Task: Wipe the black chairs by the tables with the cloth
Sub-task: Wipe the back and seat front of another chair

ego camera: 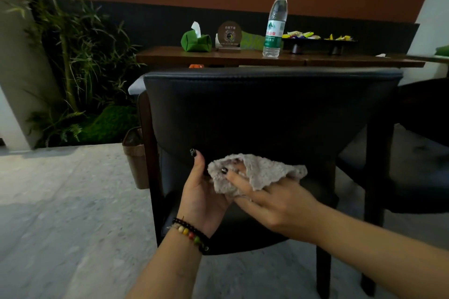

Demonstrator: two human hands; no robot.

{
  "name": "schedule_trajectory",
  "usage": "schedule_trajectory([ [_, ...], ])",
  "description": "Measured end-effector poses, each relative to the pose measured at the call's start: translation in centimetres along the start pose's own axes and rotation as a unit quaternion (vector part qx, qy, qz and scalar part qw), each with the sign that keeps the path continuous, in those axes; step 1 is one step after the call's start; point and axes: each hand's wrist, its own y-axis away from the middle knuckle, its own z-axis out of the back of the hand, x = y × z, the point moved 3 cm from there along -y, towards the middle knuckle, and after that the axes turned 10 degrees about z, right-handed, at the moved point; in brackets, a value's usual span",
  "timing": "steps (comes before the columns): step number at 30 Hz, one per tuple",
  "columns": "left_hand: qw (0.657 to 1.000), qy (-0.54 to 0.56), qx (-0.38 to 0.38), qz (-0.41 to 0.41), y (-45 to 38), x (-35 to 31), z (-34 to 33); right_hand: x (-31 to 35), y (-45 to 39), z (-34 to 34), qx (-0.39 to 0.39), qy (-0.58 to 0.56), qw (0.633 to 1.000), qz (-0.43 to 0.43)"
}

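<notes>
You hold the cloth [257, 172] bunched between both hands, low against the back of the black chair [267, 109] — your left hand [201, 196] cups it from below, fingers curled under, while your right hand [272, 204] has fingers tucked inside its folds. The chair stands at the table [184, 57].

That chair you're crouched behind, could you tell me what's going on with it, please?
A person is behind a black chair pushed up to a wooden table, holding a grey fluffy cloth in both hands against the lower part of the chair's back. The left hand, with beaded bracelets at the wrist, holds the cloth's left end, while the right hand is tucked under the cloth. A water bottle and a green tissue holder stand on the table.
</notes>
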Motion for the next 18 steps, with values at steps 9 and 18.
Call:
schedule_trajectory([
  [9, 1.000, -0.006, -0.022, -0.016, -0.2, 0.3, 0.2, -4.1, -4.5, 3.9, -0.186, 0.094, 0.972, -0.110],
  [18, 0.999, -0.030, -0.017, -0.009, -0.9, 2.6, 0.0, -2.3, -0.4, 1.0, -0.163, 0.086, 0.975, -0.125],
])
